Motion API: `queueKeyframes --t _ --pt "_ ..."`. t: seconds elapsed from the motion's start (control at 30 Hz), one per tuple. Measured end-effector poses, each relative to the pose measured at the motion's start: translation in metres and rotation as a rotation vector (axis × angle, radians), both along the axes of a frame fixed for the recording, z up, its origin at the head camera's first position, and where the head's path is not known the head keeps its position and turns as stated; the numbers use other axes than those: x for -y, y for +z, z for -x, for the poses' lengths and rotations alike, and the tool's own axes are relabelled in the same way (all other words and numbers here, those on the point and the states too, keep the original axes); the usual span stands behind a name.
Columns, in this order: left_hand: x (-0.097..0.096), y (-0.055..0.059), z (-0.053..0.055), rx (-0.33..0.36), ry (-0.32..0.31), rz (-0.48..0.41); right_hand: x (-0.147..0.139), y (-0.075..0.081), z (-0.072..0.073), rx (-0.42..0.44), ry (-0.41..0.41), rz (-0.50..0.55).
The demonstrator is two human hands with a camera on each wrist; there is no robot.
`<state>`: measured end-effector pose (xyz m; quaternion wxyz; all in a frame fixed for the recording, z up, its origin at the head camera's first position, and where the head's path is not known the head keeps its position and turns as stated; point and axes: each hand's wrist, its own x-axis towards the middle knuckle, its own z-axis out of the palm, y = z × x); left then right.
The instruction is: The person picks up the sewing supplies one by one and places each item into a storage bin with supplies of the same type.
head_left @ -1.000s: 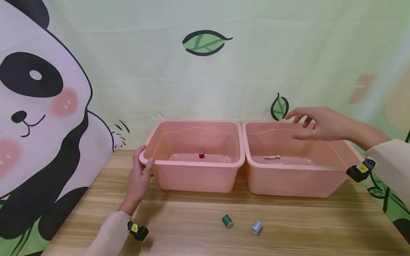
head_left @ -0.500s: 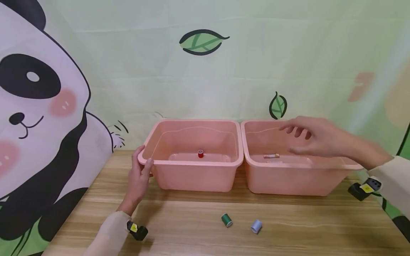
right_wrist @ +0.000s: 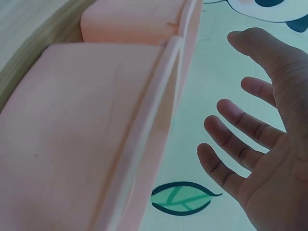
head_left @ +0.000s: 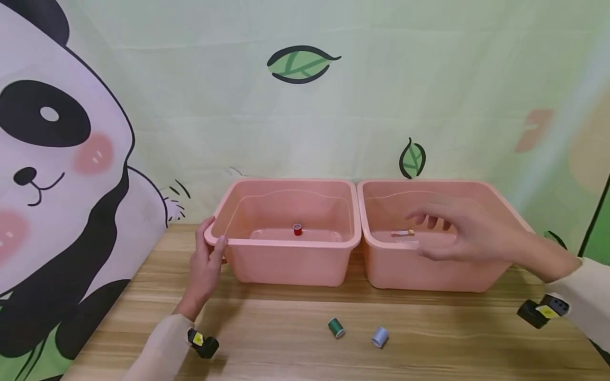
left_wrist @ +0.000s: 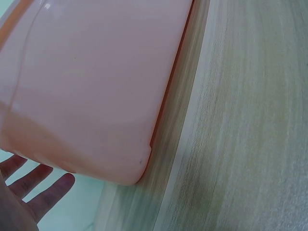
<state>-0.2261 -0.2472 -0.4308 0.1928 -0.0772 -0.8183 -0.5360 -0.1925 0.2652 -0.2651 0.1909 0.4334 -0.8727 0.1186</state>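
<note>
My left hand (head_left: 206,263) holds the front left corner of the left pink bin (head_left: 290,264), thumb at the front rim and fingers along the outer side. In the left wrist view, fingers (left_wrist: 50,195) lie along the bin's end. My right hand (head_left: 469,230) hovers over the right pink bin (head_left: 429,272), holding nothing, its fingers loosely bent and spread from the thumb. A red thread spool (head_left: 297,229) stands inside the left bin. Inside the right bin lies a small banded skein-like bundle (head_left: 402,233); a pale piece (head_left: 407,242) is beside it.
On the wooden table (head_left: 267,338), in front of the bins, lie a green thread spool (head_left: 335,328) and a light blue thread spool (head_left: 379,337). The bins stand side by side against a backdrop cloth (head_left: 200,106) with a panda and leaves.
My right hand has come down and slightly left, from the back of the right bin toward its front rim. The left hand stays at its corner; the spools have not moved.
</note>
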Motion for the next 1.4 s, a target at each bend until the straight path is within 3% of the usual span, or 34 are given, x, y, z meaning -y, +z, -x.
queueKeyframes --t 0.53,0.87,1.23,1.4 --pt "0.0 0.0 0.0 0.007 -0.004 -0.005 0.016 -0.03 -0.02 0.158 0.149 0.059" --pt "0.0 0.0 0.0 0.0 -0.003 -0.013 0.022 -0.051 -0.032 0.219 0.091 0.031" --pt "0.0 0.0 -0.001 0.007 -0.003 -0.006 0.03 -0.079 -0.037 0.428 0.074 0.006" --pt "0.0 0.001 0.0 -0.004 -0.003 -0.009 0.033 -0.093 -0.038 0.461 0.059 -0.032"
